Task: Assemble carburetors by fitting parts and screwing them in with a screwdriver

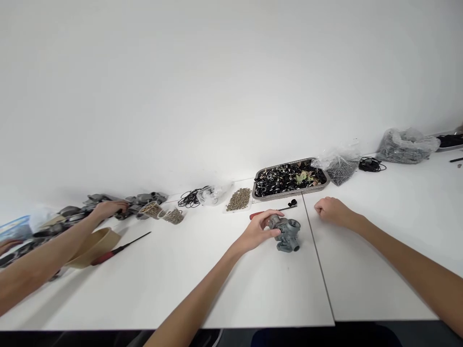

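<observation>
Beige bowl [102, 243] beside red-handled screwdriver [115, 251] at left; clear bag [405, 147] far right

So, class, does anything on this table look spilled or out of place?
Mildly: a few small black pieces lie loose outside the metal tray, by the screwdriver's tip, though they may be set out deliberately. Nothing looks plainly spilled.
</observation>
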A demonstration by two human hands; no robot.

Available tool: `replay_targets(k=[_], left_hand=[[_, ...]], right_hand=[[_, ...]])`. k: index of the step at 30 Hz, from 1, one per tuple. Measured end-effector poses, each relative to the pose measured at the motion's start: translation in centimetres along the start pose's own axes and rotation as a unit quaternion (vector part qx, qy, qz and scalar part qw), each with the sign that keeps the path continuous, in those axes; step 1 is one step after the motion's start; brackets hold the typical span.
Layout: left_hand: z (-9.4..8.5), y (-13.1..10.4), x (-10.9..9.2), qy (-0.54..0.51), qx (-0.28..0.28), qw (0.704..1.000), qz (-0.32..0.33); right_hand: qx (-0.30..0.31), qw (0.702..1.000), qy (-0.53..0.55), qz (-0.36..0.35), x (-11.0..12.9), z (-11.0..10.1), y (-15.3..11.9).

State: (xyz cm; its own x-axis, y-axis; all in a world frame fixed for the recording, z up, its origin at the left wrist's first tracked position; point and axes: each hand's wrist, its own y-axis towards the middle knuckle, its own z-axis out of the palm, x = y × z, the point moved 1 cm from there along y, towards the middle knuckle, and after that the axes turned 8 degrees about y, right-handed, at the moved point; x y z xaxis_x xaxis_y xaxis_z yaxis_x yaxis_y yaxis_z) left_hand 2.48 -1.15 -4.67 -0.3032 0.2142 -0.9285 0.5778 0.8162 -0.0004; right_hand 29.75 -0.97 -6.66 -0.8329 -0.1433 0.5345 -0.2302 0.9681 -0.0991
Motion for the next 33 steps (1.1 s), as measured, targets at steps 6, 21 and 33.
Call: replay_targets(k=[6, 21, 33], left_hand=[[-0.7, -0.8, 0.8, -0.031, -0.005, 0.999, -0.015], [-4.9, 2.0, 1.2, 0.061, -0.183, 0.976, 0.099], [-1.7, 1.1, 3.2, 0.235, -0.202, 0.920, 0.241]], right_hand=[[-0.005, 1.000, -0.001, 0.000, -0.1, 0.0, -0.2], [-0.012, 1.000, 0.003, 0.016, 0.4, -0.3, -0.3], [0.028, 0.996, 0.079, 0.009, 2.3, -3.1, -0.2]])
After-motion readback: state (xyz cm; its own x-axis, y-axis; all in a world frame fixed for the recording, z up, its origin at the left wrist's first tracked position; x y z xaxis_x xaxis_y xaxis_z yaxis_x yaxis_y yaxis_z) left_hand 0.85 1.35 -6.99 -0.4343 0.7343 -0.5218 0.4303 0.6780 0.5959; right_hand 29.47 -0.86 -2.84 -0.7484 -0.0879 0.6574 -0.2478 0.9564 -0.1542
